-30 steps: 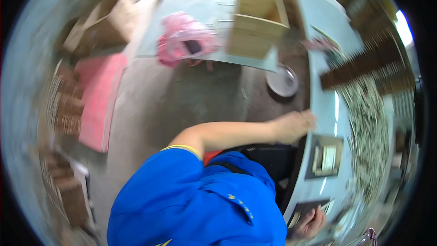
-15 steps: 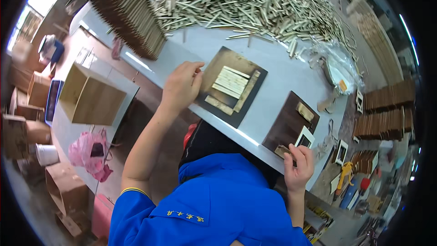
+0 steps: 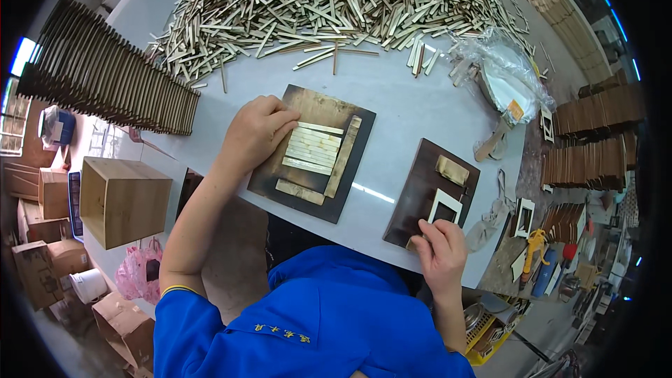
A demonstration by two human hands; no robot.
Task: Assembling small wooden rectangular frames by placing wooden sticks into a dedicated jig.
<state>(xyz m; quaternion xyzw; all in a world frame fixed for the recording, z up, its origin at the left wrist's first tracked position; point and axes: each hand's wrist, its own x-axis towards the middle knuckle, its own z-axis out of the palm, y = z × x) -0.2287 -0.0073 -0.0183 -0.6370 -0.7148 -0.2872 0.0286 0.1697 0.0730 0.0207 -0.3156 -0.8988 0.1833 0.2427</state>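
Note:
A dark board (image 3: 357,157) with a tan upper face lies in front of me on the table. Pale thin wooden strips (image 3: 309,150) sit side by side on it, the top one slightly tilted. Two wooden bars (image 3: 343,157) border them, at the right and below. My left hand (image 3: 257,133) rests over the board's left side, its closed fingertips at the top strip's left end. My right hand (image 3: 442,252) has bent fingers close together at the lower edge of a white rectangular frame (image 3: 446,204), on a second dark board (image 3: 413,192). Whatever those fingers pinch is hidden.
A large heap of wooden strips (image 3: 336,7) covers the table's far side. At the left stands a tall stack of dark boards (image 3: 112,73). A yellowish block (image 3: 452,169) lies on the second board, with a brush (image 3: 495,140) and clear plastic (image 3: 497,63) beyond it.
My left hand has come down onto the board, its fingers now at the strips. My right hand stays by the white frame. The view has shifted, showing more of the heap and stack.

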